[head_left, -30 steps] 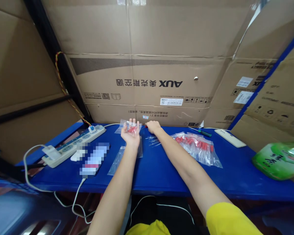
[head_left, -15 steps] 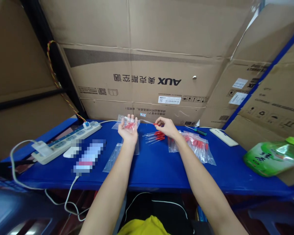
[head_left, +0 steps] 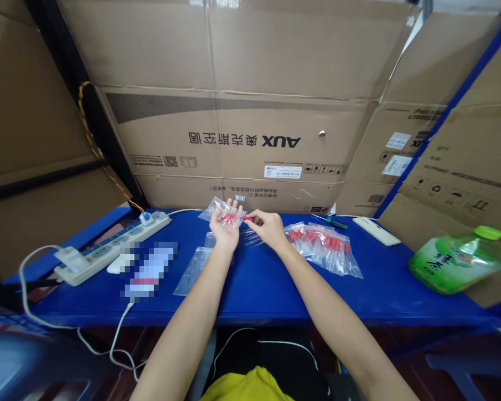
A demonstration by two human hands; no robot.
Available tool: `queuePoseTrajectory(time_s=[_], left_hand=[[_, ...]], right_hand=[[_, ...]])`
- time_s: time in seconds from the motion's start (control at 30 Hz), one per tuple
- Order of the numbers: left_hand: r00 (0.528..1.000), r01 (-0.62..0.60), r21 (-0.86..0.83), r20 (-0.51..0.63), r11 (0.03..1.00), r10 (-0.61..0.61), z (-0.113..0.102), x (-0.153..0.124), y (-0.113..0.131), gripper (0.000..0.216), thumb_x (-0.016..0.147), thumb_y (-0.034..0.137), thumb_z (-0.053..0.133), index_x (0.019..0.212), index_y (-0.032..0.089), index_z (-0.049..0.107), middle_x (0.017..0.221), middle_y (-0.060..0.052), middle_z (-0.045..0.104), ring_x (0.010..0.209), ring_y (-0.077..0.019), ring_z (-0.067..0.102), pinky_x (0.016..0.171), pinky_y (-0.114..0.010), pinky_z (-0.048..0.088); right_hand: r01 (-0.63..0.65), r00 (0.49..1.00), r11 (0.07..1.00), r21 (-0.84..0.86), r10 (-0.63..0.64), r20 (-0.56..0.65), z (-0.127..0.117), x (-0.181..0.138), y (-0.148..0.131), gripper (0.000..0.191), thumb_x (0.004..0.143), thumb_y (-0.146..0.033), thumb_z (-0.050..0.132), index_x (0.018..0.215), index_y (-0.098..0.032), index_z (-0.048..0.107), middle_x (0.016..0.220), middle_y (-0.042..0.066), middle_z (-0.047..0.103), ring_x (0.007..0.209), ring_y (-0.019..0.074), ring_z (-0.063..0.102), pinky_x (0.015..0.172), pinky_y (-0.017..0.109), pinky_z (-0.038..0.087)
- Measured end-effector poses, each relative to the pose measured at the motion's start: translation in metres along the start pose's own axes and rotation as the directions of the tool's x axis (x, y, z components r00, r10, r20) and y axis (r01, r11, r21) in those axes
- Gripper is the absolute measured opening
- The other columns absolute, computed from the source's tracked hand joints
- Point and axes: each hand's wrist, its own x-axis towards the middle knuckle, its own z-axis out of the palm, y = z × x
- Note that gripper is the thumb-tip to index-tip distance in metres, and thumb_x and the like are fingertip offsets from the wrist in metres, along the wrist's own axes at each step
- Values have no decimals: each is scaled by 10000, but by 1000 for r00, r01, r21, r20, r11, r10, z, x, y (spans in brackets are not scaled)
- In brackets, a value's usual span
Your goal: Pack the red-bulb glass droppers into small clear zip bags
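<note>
My left hand holds up a small clear plastic bag with red-tipped pieces inside, fingers curled round it. My right hand is pinched on a thin red-tipped piece whose tip sits at the bag's mouth. Under my hands, on the blue table, lie a few loose red-tipped pieces and empty clear bags. A larger clear bag of red pieces lies just right of my right hand.
A white power strip with cables sits at the left, beside a blurred phone-like item. A green-handled screwdriver, a white remote and a green bottle lie to the right. Cardboard boxes wall the back.
My right hand picked a red-tipped piece off the table and brought it left to the mouth of the bag in my left hand. The view shifted slightly.
</note>
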Motion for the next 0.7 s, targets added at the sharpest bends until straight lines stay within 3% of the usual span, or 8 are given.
queuePoseTrajectory(time_s=[0.13, 0.3, 0.4, 0.57, 0.7], left_hand=[[999, 41, 14, 14, 999, -41, 0, -3, -8, 411, 802, 133, 504, 1198, 212, 582, 1376, -120, 680, 1313, -261, 649, 1137, -467, 498], [997, 52, 31, 52, 998, -53, 0, -4, -9, 415, 800, 139, 500, 1202, 213, 572, 1392, -118, 675, 1324, -266, 642, 1149, -475, 488], [995, 93, 56, 40, 994, -96, 2, -7, -10, 428, 789, 122, 493, 1201, 199, 577, 1379, -119, 685, 1308, -264, 652, 1144, -468, 495], [990, 133, 93, 27, 987, -136, 7, -13, -15, 475, 785, 104, 486, 1242, 188, 584, 1391, -130, 682, 1302, -292, 657, 1098, -482, 530], [984, 163, 131, 56, 978, -171, 7, -14, -17, 506, 782, 97, 479, 1266, 199, 592, 1392, -120, 686, 1289, -298, 666, 1083, -495, 538]], right_hand=[[17, 1000, 997, -70, -19, -25, 14, -4, -9, 259, 1006, -339, 572, 1136, -239, 773, 911, 31, 740, 755, 167, 651, 770, 263, 496], [-33, 999, 995, -96, 36, 25, 14, -6, -18, 308, 1026, -327, 523, 1250, -259, 724, 1029, 40, 762, 831, 186, 682, 851, 277, 511], [-92, 996, 993, -76, 92, -8, 14, -6, -17, 275, 1032, -330, 507, 1189, -239, 713, 1070, 43, 779, 831, 187, 693, 848, 279, 512], [-135, 985, 989, -61, 128, -114, 19, -6, -12, 212, 991, -340, 569, 983, -228, 749, 945, 33, 766, 801, 189, 683, 793, 278, 510], [-132, 983, 991, -27, 127, -134, 24, -6, -10, 238, 988, -340, 572, 972, -235, 785, 878, 27, 747, 796, 185, 675, 768, 269, 502]])
